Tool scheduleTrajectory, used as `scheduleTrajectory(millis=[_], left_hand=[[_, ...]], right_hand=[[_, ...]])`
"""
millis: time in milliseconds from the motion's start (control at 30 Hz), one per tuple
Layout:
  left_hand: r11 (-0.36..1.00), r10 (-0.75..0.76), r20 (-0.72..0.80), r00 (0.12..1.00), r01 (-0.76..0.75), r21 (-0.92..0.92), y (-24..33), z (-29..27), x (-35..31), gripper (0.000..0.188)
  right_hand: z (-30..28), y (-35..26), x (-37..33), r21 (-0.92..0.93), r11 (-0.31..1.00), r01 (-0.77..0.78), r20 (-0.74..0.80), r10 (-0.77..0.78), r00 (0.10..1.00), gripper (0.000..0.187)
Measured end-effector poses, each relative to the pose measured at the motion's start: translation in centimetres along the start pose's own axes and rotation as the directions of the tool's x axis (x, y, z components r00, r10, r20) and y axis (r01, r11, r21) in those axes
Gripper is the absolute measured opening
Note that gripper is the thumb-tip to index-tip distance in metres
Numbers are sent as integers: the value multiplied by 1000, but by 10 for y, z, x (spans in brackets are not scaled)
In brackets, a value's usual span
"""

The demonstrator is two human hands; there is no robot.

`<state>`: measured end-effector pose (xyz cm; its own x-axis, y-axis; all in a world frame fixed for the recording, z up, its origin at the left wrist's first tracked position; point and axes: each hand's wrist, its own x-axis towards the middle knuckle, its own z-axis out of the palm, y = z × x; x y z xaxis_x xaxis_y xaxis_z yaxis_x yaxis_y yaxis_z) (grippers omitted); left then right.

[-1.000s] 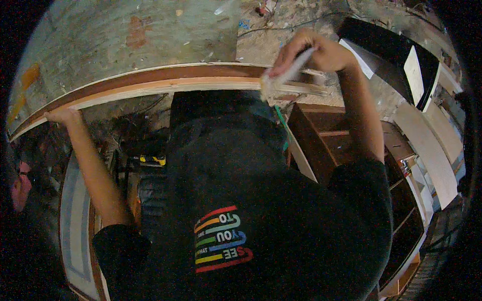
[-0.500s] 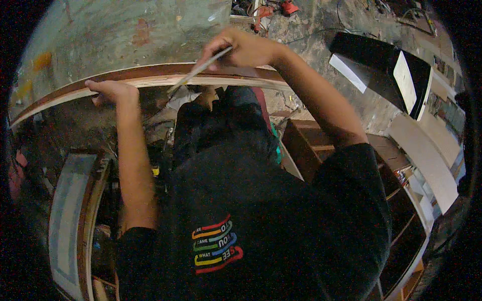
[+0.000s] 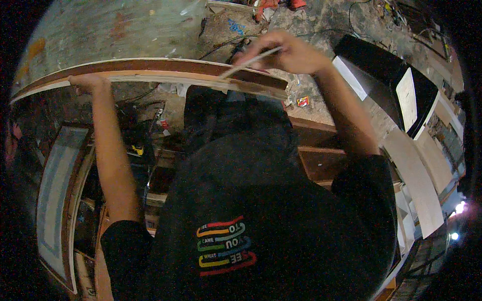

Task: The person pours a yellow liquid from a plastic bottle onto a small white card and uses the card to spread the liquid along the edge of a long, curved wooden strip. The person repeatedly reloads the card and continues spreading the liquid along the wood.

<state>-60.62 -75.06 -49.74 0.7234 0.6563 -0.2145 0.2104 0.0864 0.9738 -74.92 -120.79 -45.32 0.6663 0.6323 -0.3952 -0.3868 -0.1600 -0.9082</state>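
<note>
A long wooden piece (image 3: 165,67), brown along its middle with pale edges, lies across in front of me over the green-grey surface. My left hand (image 3: 90,84) is closed on its near edge toward the left end. Above the right part of the piece, my right hand (image 3: 288,52) is closed around a slender, pale brush-like stick (image 3: 251,62). The stick slants down to the left, and its lower tip lies over the brown face; contact cannot be made out. Motion blurs the right fingers.
Beyond the wood spreads a green-grey stained surface (image 3: 125,30). A black box-like piece with white panels (image 3: 406,98) stands at right, near pale boards (image 3: 416,185). Brown wooden compartments (image 3: 321,163) lie below my right arm, a framed panel (image 3: 57,195) at left. Cables cross the floor.
My right hand has moved right along the wood with the stick. My left hand has shifted slightly left and up, still on the near edge. The view has shifted too.
</note>
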Motion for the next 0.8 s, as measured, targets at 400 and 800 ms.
scheduleTrajectory(millis=[400, 800], left_hand=[[993, 42, 15, 999, -43, 109, 3, 2, 6, 72], [940, 102, -38, 994, -84, 331, 17, 16, -27, 66]], right_hand=[[28, 30, -51, 224, 955, 197, -17, -198, 980, 37], [0, -1, -89, 388, 917, -99, -410, 267, 872, 52]])
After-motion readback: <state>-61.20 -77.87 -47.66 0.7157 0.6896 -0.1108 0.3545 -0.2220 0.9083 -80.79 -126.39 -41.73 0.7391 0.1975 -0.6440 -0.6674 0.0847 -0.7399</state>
